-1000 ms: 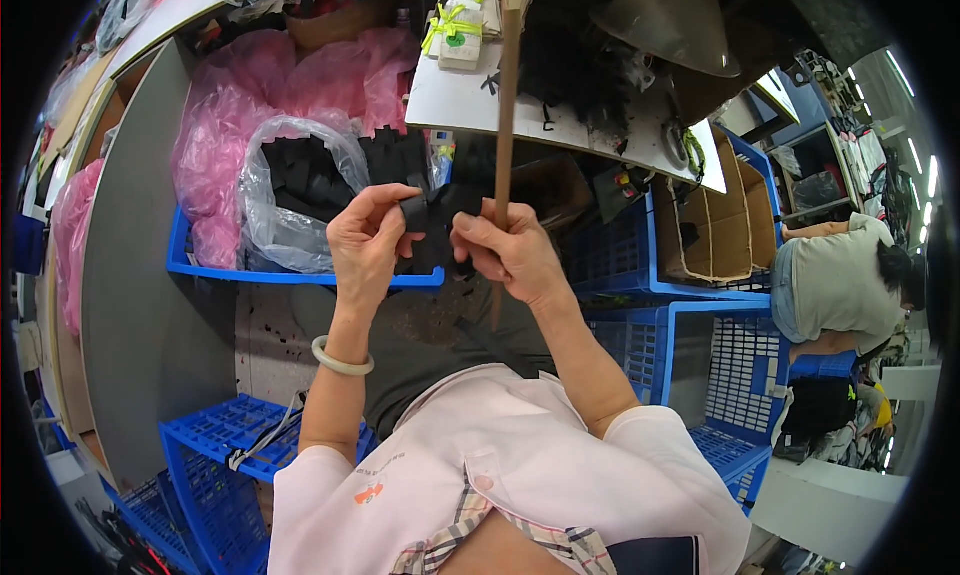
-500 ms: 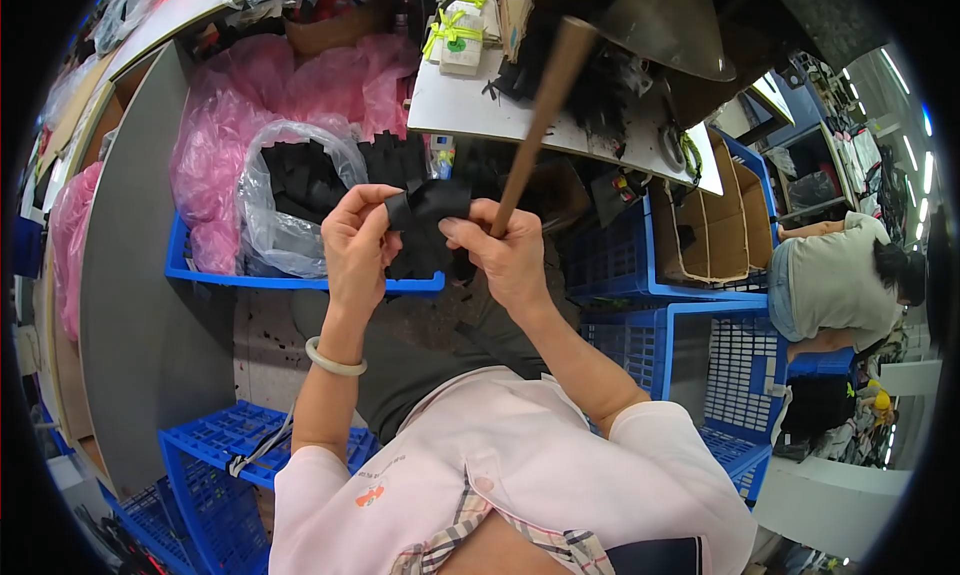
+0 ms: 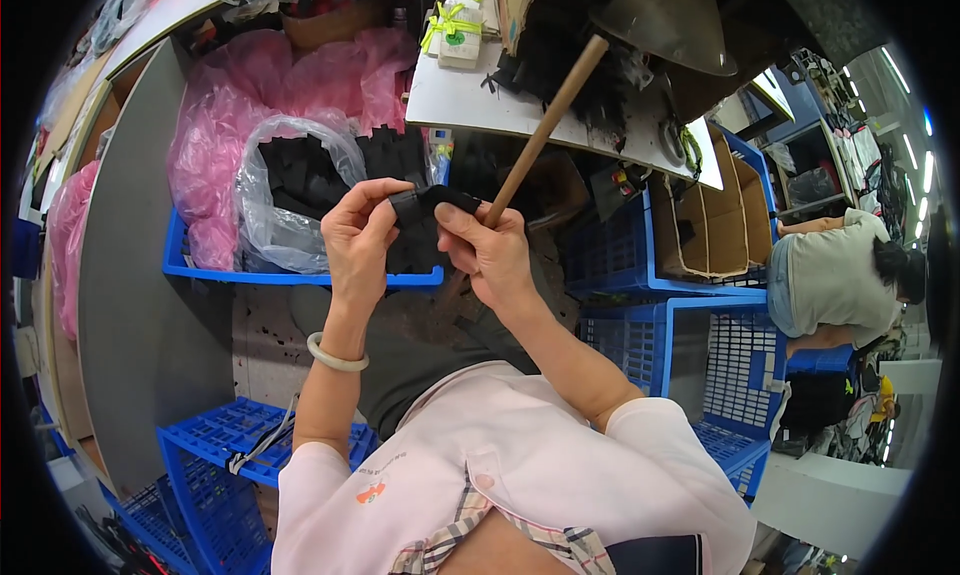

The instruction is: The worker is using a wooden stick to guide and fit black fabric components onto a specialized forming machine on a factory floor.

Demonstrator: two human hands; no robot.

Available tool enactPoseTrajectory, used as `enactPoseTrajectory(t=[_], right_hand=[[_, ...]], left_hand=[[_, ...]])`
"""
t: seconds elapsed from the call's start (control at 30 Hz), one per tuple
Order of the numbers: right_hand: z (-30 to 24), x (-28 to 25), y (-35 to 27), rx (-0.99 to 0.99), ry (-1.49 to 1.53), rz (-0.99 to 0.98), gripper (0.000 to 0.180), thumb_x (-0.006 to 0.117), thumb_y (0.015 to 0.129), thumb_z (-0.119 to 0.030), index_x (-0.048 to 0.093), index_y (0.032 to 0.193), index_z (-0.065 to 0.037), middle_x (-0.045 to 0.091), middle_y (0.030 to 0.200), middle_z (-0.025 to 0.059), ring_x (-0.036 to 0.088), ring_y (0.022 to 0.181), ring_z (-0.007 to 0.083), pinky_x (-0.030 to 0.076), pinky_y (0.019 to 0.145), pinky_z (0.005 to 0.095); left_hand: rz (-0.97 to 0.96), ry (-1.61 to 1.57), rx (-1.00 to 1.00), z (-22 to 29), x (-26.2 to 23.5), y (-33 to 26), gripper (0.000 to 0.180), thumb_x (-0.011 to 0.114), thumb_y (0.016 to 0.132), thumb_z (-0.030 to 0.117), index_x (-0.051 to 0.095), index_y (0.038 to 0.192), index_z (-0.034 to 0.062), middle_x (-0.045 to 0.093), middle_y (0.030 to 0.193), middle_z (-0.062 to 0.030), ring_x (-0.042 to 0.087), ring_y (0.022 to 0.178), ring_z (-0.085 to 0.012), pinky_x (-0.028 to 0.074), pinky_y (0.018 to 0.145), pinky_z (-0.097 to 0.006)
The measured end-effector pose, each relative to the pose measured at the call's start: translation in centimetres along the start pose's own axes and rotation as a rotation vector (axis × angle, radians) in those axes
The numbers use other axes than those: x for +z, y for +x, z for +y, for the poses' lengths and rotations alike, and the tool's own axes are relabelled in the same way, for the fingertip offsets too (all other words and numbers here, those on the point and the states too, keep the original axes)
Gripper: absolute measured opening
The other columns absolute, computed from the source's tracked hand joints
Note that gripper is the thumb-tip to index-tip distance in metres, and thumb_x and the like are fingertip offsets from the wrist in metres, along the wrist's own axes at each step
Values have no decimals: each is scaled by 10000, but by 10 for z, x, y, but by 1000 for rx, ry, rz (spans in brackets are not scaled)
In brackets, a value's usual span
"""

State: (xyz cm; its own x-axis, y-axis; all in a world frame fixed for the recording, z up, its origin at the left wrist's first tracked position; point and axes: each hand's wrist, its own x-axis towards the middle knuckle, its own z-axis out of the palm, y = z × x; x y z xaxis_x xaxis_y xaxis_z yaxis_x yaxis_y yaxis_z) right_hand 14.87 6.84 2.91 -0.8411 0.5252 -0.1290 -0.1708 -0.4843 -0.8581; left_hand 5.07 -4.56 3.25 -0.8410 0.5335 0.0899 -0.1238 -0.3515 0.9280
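Observation:
A small black fabric piece (image 3: 407, 209) is stretched between my two hands. My left hand (image 3: 357, 245) pinches one end between thumb and fingertips. With thumb and fingers, my right hand (image 3: 497, 260) grips the other end, and the same hand has a wooden stick (image 3: 550, 127) tilted up through it. Part of the stick is hidden by the fingers. Just beyond my hands, black pieces (image 3: 300, 180) lie in a clear plastic bag (image 3: 350, 160) inside a blue crate (image 3: 300, 278). More dark pieces hang behind the one I hold.
Pink plastic sheeting (image 3: 215, 115) fills the crate's far left. Ahead, a white table (image 3: 470, 100) carries a metal lamp shade (image 3: 670, 25) above it. Blue crates stand at right, one holding an open cardboard box (image 3: 735, 215). A co-worker (image 3: 840, 270) bends at far right.
The black piece has been turned and folded over, showing less of its flat face. My right hand has rotated and shifted slightly left, and the stick leans further right.

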Motion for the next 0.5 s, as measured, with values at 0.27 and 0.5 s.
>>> enactPoseTrajectory(t=[0.27, 0.5], right_hand=[[-6, 4, -1, 229, 244, -176, 191, 629, 878, -139, 617, 725, -26, 565, 575, 92, 342, 351, 68, 223, 346, 209], [9, 8, -6, -293, -582, -206, 173, 579, 923, -218, 632, 852, -69, 549, 535, 89, 339, 368, 49, 247, 363, 215]], left_hand=[[-218, -641, -54, 3, 9, 4, 338, 479, 957, 296, 598, 1060, -3, 567, 1140, -140, 515, 1068, -219, 376, 980, -375], [-132, -767, -159, -7, 16, 11, 314, 477, 950, 309, 537, 798, 41, 628, 999, -165, 545, 1053, -266, 390, 968, -402]])
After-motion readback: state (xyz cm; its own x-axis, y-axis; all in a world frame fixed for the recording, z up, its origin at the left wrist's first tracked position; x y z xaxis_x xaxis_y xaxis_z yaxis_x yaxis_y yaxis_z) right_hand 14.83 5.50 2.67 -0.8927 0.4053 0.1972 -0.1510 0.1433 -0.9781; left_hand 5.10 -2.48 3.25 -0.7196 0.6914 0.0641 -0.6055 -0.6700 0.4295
